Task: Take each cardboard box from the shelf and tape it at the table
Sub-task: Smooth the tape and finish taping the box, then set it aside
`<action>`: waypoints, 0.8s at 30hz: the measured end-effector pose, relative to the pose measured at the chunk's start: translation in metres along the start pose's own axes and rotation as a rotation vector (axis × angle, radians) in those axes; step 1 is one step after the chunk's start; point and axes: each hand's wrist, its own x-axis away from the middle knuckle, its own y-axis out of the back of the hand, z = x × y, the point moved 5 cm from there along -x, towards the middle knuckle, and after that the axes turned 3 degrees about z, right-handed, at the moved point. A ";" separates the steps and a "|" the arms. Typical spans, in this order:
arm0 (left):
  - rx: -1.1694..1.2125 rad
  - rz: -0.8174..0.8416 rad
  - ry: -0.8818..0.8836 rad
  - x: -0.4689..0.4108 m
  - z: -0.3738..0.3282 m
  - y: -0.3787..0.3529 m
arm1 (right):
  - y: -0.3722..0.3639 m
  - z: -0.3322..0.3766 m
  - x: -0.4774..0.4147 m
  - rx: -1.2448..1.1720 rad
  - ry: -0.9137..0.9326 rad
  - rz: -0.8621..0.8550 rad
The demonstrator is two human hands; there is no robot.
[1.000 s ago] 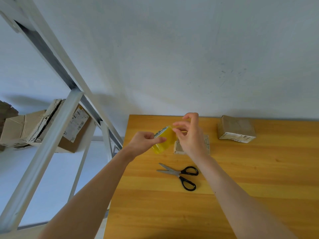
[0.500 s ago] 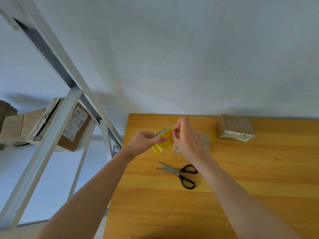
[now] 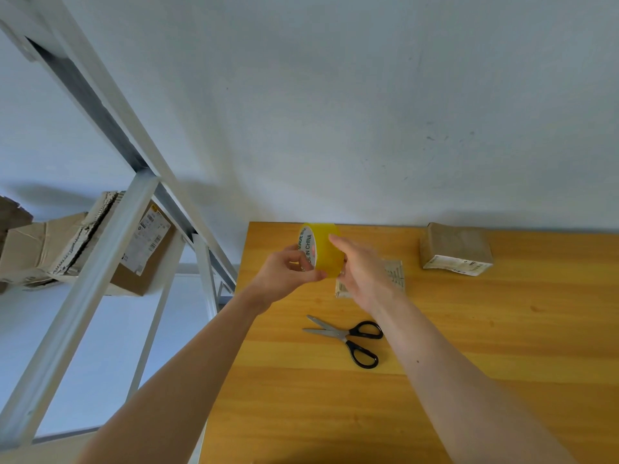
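Tape (image 3: 325,252) hangs above the table (image 3: 502,363), left hand (image 3: 288,274) curled round it, right hand (image 3: 365,272) laying straight fingers on it. Box (image 3: 397,276) lies beneath the right hand, second box (image 3: 455,246) farther right, scissors (image 3: 351,336) nearer, shelf boxes (image 3: 140,259) left.

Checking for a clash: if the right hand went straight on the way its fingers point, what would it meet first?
The tape roll, which the left hand holds. The right hand points its fingers at the roll's outer face and seems to touch it; depth unclear.
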 end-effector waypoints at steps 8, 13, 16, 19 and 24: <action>-0.046 -0.060 -0.006 -0.003 0.003 0.004 | -0.005 0.006 0.003 0.118 0.062 0.013; -0.098 -0.077 -0.041 -0.003 0.002 0.002 | -0.008 0.008 0.004 0.156 0.023 0.002; -0.100 -0.075 -0.047 -0.001 0.002 -0.001 | -0.010 0.008 0.006 0.176 0.007 0.020; -0.078 -0.063 -0.063 0.001 -0.003 -0.001 | -0.003 0.006 0.006 0.172 0.000 -0.003; -0.046 -0.067 -0.057 0.002 -0.006 0.004 | -0.005 0.009 0.008 0.000 0.004 0.147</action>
